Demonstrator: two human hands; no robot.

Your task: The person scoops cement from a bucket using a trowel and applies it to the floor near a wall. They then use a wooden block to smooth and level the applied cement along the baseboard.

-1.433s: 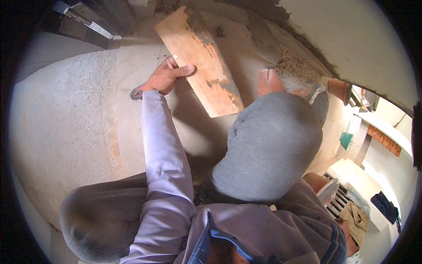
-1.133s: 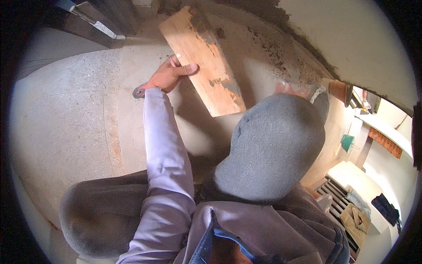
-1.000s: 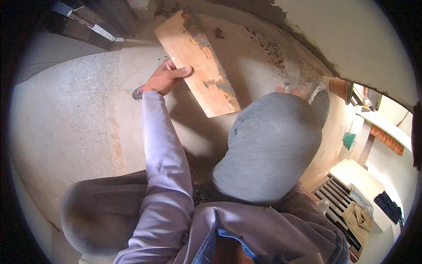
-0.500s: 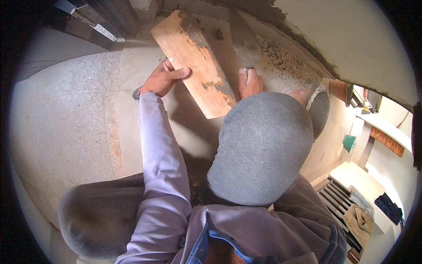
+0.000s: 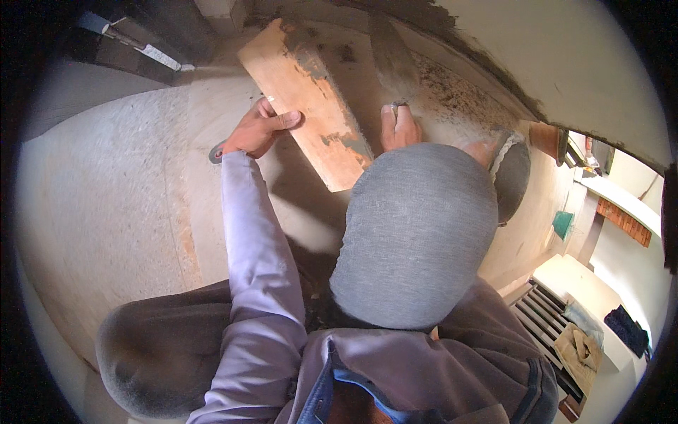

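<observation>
My left hand [image 5: 256, 131] grips the left edge of a flat wooden board [image 5: 311, 106], thumb on its face. The board is tilted, and grey mortar is smeared along its right side. To the right, my right hand [image 5: 401, 131] is closed around the handle of a trowel [image 5: 393, 63]. The blade points away from me, close to the floor at the wall's foot, apart from the board. My raised grey-clad knee [image 5: 417, 240] hides the right wrist and the board's near right corner.
Dark crumbs of mortar [image 5: 452, 88] lie along the base of a pale wall [image 5: 565, 63]. A reddish-brown pot-like thing [image 5: 545, 141] stands at the right. Farther right are a slatted rack [image 5: 540, 311] and a green object [image 5: 563, 225]. Dark metal pieces [image 5: 134, 53] stand at the far left.
The board and my left hand have shifted very slightly left in the picture. The trowel blade looks more blurred and turned a little more edge-on. Both grips stay the same.
</observation>
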